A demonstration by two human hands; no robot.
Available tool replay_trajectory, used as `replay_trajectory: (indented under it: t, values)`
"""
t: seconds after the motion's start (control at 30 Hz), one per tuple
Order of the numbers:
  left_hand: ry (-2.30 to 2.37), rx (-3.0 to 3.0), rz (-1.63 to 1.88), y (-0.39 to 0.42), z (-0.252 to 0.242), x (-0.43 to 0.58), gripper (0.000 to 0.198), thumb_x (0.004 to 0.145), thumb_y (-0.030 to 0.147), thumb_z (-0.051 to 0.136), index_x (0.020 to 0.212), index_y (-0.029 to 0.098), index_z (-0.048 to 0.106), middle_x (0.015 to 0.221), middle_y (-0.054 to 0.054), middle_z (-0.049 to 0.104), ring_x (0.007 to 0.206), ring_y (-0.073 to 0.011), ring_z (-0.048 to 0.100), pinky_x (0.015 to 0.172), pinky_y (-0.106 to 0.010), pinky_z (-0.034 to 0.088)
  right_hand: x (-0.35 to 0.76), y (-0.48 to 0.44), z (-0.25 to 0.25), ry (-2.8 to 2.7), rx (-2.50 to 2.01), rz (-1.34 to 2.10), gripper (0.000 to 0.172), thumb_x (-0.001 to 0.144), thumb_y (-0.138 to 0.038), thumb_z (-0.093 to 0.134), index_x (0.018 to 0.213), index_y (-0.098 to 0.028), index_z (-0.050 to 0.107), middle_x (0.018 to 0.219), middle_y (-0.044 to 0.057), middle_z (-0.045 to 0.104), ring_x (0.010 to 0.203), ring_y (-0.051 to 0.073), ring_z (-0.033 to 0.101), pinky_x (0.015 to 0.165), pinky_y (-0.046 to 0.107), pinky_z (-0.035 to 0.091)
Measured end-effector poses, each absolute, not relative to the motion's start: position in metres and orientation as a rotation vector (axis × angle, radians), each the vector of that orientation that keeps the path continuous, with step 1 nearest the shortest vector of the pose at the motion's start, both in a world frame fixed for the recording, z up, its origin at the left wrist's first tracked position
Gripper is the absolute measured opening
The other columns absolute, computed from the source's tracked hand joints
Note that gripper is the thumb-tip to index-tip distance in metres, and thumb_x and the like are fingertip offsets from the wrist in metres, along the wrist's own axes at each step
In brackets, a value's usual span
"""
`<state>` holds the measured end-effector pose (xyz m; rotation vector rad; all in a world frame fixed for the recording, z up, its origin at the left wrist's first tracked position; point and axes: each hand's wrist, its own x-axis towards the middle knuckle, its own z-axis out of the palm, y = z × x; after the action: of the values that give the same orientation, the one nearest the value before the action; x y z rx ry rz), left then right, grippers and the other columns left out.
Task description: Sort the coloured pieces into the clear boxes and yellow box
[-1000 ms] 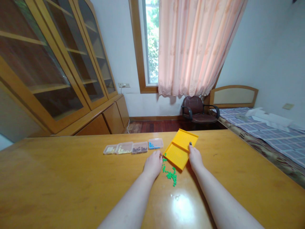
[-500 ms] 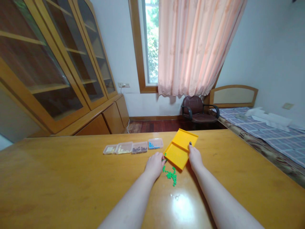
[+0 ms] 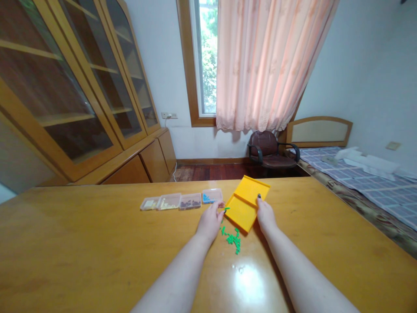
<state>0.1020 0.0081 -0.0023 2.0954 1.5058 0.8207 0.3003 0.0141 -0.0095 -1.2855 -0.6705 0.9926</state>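
In the head view, your left hand pinches a green piece in its fingers at the left edge of the open yellow case. Your right hand grasps the case's right side. Loose green pieces lie nearer you on the tabletop (four clear boxes line up farther left).

Yellow case, bright green pieces, honey-brown table, pink patterned curtain, maroon chair, bluish checked bedsheet at frame right
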Motion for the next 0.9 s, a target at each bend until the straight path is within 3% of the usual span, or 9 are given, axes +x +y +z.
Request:
replay_trajectory:
  t: [0.1, 0.23, 0.3, 0.57, 0.9]
  values:
    - [1.499, 2.137, 0.792, 0.009, -0.007, 0.103, 0.046, 0.077, 0.021, 0.050, 0.122, 0.023, 0.040, 0.109, -0.004, 0.056, 0.077, -0.0118, 0.055, 0.076, -0.024, 0.042, 0.301, 0.016, -0.013, -0.680, -1.256, 0.997, 0.036, 0.072, -0.046, 0.054, 0.083, -0.013, 0.063, 0.086, 0.010, 0.069, 0.078, 0.023, 0.065, 0.064, 0.029, 0.052]
    - [1.512, 2.273, 0.746, 0.006, -0.007, 0.101, 0.019, 0.081, 0.023, 0.043, 0.094, 0.020, 0.057, 0.092, -0.003, 0.059, 0.083, -0.0147, 0.054, 0.074, -0.026, 0.040, 0.303, 0.019, -0.019, -0.697, -1.263, 0.985, 0.039, 0.072, -0.048, 0.054, 0.083, -0.012, 0.063, 0.086, 0.011, 0.069, 0.079, 0.023, 0.065, 0.065, 0.029, 0.051]
    - [1.479, 2.334, 0.668, 0.004, -0.005, 0.101, 0.018, 0.082, 0.025, 0.042, 0.085, 0.020, 0.060, 0.085, -0.002, 0.059, 0.080, -0.0146, 0.054, 0.071, -0.025, 0.040, 0.304, 0.020, -0.021, -0.695, -1.273, 0.979, 0.041, 0.071, -0.049, 0.054, 0.084, -0.012, 0.063, 0.088, 0.011, 0.069, 0.080, 0.023, 0.065, 0.064, 0.029, 0.051]
    - [1.485, 2.362, 0.496, 0.000, -0.003, 0.103, 0.023, 0.082, 0.027, 0.043, 0.093, 0.025, 0.063, 0.091, -0.003, 0.058, 0.086, -0.0152, 0.054, 0.076, -0.026, 0.039, 0.305, 0.018, -0.016, -0.668, -1.311, 0.958, 0.037, 0.073, -0.048, 0.052, 0.082, -0.013, 0.063, 0.087, 0.011, 0.069, 0.081, 0.024, 0.065, 0.064, 0.028, 0.052]
    - [1.619, 2.337, 0.360, 0.009, -0.009, 0.103, 0.012, 0.080, 0.026, 0.049, 0.084, 0.021, 0.058, 0.090, -0.002, 0.058, 0.084, -0.0149, 0.054, 0.071, -0.024, 0.038, 0.307, 0.022, -0.026, -0.684, -1.267, 0.987, 0.042, 0.071, -0.050, 0.054, 0.087, -0.012, 0.063, 0.088, 0.011, 0.069, 0.079, 0.024, 0.065, 0.064, 0.029, 0.052]
